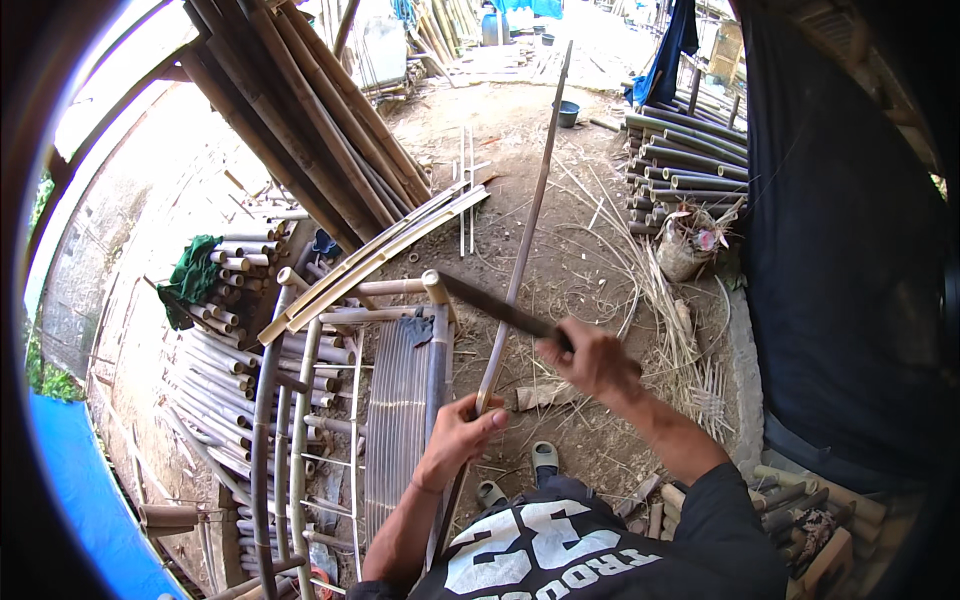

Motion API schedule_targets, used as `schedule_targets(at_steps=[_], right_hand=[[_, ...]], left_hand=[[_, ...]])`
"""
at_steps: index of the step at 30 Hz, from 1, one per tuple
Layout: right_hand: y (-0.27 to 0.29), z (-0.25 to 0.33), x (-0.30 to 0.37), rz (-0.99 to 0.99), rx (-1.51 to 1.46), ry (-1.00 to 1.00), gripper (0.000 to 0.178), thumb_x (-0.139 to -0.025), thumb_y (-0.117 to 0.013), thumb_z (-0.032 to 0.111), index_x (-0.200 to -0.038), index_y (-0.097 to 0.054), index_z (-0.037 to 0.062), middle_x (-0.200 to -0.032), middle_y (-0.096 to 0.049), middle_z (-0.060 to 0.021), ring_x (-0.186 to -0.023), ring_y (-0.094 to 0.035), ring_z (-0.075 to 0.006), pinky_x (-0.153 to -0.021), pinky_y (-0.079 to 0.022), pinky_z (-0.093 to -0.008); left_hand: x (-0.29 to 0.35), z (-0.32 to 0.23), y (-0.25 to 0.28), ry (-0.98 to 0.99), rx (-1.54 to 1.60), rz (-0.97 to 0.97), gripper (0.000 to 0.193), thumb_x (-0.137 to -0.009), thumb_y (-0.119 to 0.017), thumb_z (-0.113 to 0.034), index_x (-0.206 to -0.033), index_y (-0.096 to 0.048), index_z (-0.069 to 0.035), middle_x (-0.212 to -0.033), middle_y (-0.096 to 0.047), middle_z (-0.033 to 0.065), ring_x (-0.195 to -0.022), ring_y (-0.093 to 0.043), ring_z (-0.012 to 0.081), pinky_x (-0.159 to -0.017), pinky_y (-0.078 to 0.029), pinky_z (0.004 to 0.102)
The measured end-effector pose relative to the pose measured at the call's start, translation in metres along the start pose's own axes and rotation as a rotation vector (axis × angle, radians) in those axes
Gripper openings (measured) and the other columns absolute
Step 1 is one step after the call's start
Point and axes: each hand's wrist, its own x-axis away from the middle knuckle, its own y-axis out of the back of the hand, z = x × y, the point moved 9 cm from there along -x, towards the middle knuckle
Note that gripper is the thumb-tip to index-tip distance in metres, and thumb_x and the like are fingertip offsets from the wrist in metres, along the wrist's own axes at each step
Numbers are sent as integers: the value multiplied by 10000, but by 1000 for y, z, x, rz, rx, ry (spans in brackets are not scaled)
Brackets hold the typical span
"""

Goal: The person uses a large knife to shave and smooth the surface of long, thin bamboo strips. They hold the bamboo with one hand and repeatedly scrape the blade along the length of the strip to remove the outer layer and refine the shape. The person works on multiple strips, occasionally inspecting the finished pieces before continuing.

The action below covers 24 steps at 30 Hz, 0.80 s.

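My left hand (pixel 460 437) is closed around a long, thin bamboo strip (pixel 533 210), which slants from beside my body up toward the far yard. In my right hand (pixel 592 362) is the handle of a machete (pixel 495 303). Its dark blade points left and crosses the strip above my left hand; I cannot tell whether the edge touches it. The blade's tip lies near the top of a bamboo frame post (pixel 435 285). That frame (pixel 440 370) stands just left of the strip, with thin slats across it and a dark cloth (pixel 417 328) on its rail.
Split bamboo pieces (pixel 380 258) rest across the frame. Tall bamboo poles (pixel 300 110) lean at the upper left. Cut bamboo lies stacked at left (pixel 215 385) and right (pixel 690 165). Shavings (pixel 650 270) litter the dirt near a sack (pixel 683 245). A dark sheet (pixel 840 230) hangs at right.
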Motion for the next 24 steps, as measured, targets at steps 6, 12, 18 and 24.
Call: schedule_targets(at_steps=[6,12,18,24], right_hand=[[-9,50,8,40,-130,224,575,-965,-387,606,-824,-541,70,-566,-574,-81,-443,-585,-174,-377,-509,-358],[-29,42,9,237,-221,151,511,-947,-495,556,-771,-529,78,-563,-565,-69,-468,-594,-207,-407,-476,-393],[5,11,-25,4,14,70,571,-946,-445,612,-830,-547,62,-578,-580,-98,-509,-631,-236,-447,-526,-399],[-14,40,-10,91,-81,255,560,-947,-452,598,-836,-578,64,-584,-583,-103,-502,-629,-229,-467,-551,-400]], left_hand=[[9,-28,-9,-33,-152,-24,622,-759,-832,-403,-1126,-617,50,-685,-536,-39,-547,-460,29,-467,-329,191],[21,-12,-2,-41,-201,-105,668,-708,-873,-397,-1135,-623,51,-757,-590,-19,-660,-507,38,-559,-380,182],[36,-13,0,-81,-342,-142,606,-739,-859,-359,-1122,-624,47,-737,-571,-39,-642,-483,29,-552,-366,175],[46,-9,5,-102,-148,-134,581,-737,-865,-310,-1123,-617,46,-647,-535,-61,-528,-442,5,-455,-301,177]])
